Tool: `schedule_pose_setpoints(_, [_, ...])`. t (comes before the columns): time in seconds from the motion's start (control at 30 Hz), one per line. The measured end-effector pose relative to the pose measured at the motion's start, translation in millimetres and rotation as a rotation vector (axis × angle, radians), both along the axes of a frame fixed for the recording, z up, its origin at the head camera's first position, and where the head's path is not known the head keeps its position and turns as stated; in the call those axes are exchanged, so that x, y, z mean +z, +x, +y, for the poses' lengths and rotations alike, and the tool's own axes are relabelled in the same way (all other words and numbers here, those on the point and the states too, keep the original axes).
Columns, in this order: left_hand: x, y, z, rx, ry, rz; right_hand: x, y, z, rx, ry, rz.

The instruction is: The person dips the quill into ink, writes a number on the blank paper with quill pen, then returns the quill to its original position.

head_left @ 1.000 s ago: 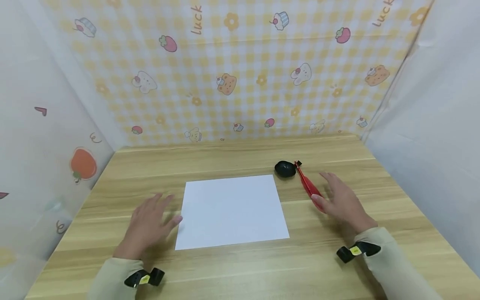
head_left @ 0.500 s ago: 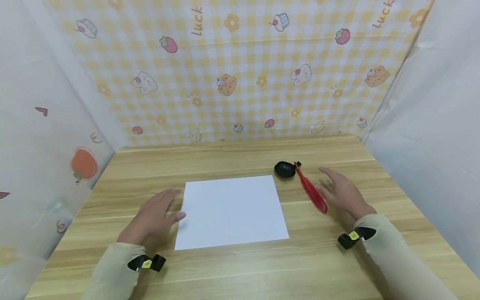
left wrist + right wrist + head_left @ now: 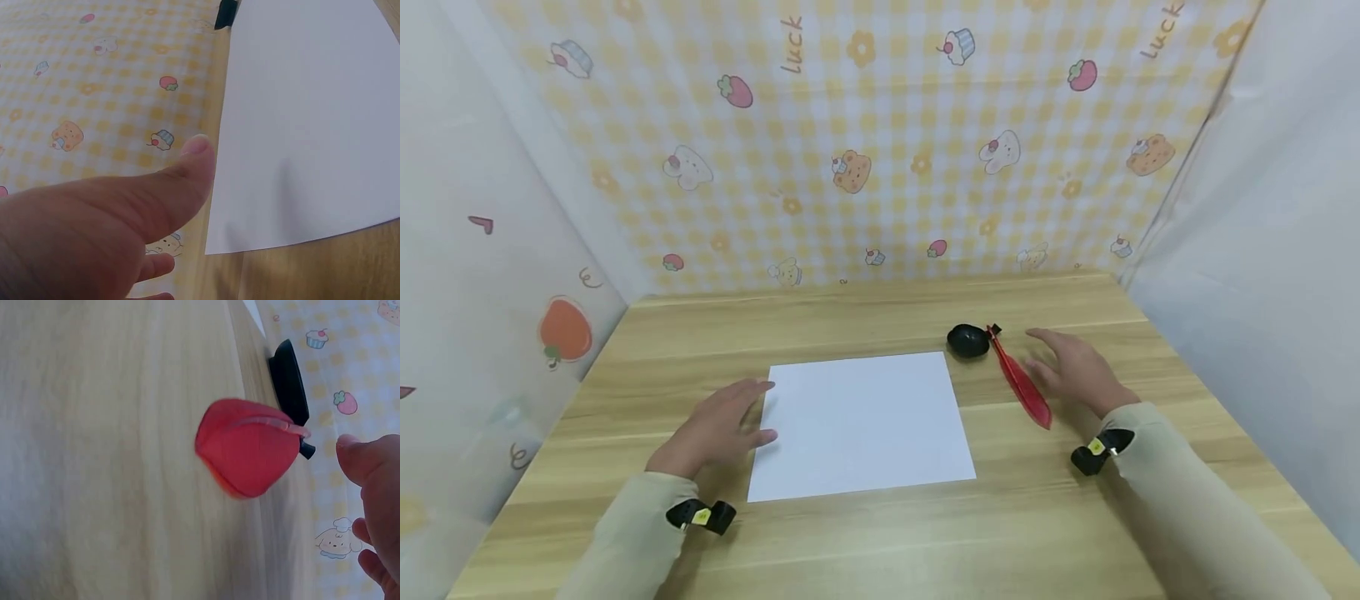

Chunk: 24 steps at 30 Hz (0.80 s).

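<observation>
My left hand (image 3: 715, 427) hovers by the left edge of a white sheet of paper (image 3: 861, 425), thumb and fingers spread, fingertips overlapping that edge in the head view. In the left wrist view its thumb (image 3: 181, 178) stretches toward the paper. Beside a slim red leaf-shaped piece (image 3: 1025, 390) is my right hand (image 3: 1075, 372), fingers extended and holding nothing. The red piece shows a raised ridge in the right wrist view and narrows to a thin stem. A glossy black oval piece (image 3: 967, 341) lies at its far end, next to a small black tip (image 3: 995, 330).
The wood-grain table (image 3: 865, 542) carries the paper in its middle. A yellow checked cloth (image 3: 895, 200) with cartoon prints hangs behind it. White sheets (image 3: 1262, 250) close off both sides. Each wrist wears a small black camera on a strap.
My left hand has moved slightly forward and right, over the paper's left edge. My right hand has shifted forward and left, its thumb now off the red piece's lower end, which is uncovered.
</observation>
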<state>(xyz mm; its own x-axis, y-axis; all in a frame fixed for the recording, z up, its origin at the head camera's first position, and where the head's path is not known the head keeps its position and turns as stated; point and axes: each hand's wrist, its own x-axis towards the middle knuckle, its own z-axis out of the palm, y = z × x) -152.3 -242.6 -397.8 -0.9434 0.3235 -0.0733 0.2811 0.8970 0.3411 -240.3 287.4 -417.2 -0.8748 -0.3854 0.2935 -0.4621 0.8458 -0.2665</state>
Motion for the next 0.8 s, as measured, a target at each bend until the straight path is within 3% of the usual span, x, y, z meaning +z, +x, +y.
schedule_pose_setpoints(0.4, [-5.7, -10.6, 1.8, -0.057, -0.052, -0.013, -3.8, -14.8, 5.4, 0.031, 0.052, -0.01])
schedule_pose_setpoints(0.8, [-8.8, -16.7, 0.7, -0.067, -0.07, -0.054, -18.3, -34.5, 2.6, 0.155, 0.115, 0.075])
